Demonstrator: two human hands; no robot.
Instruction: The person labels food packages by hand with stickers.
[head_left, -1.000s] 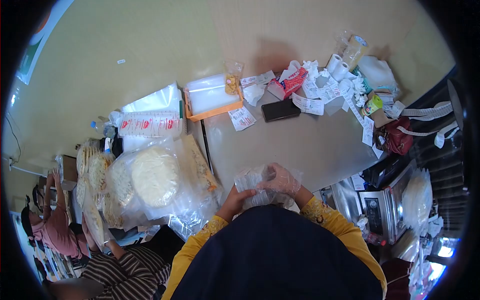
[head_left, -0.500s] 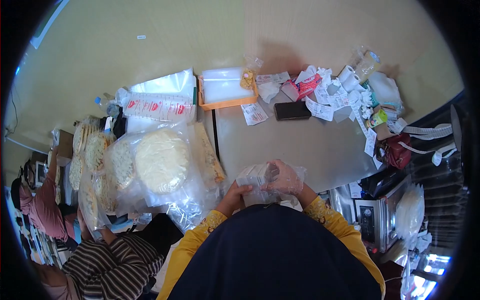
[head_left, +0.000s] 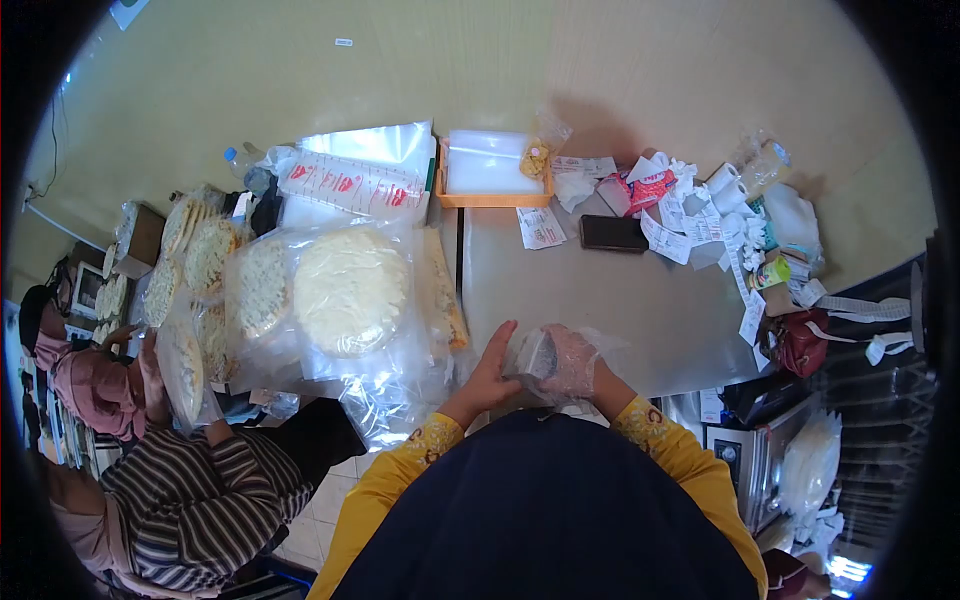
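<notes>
The fingers of the left hand [head_left: 487, 378] are spread wide, the thumb towards one small packet [head_left: 537, 354]; whether it touches I cannot tell. The right hand [head_left: 573, 362], under thin, wrinkled clear plastic, has its fingers bent around this packet and holds it. The packet is in front of the person, over the near edge of the surface [head_left: 640, 325]; the fingers and the shiny film partly hide what is inside.

Beyond the hands there lie one black phone [head_left: 613, 233], flat and rectangular, and one single receipt [head_left: 540, 228] to its left. More receipts, overlapping so that I cannot count them, lie to its right, near one red tissue pack [head_left: 650, 190] and two white paper rolls [head_left: 728, 188]. Behind, one orange basket [head_left: 495, 201] bears smooth whitish sheets [head_left: 483, 160] and one little bag of yellow pieces [head_left: 536, 158].

On the left is one large, pale disc [head_left: 352, 292], round and slightly lumpy, in a clear bag; several speckled rounds [head_left: 212, 255] in plastic crowd beside it. Farther left is a co-worker in striped cloth [head_left: 210, 490]. The person's dark head cloth [head_left: 540, 510] blocks the lower middle of the view.
</notes>
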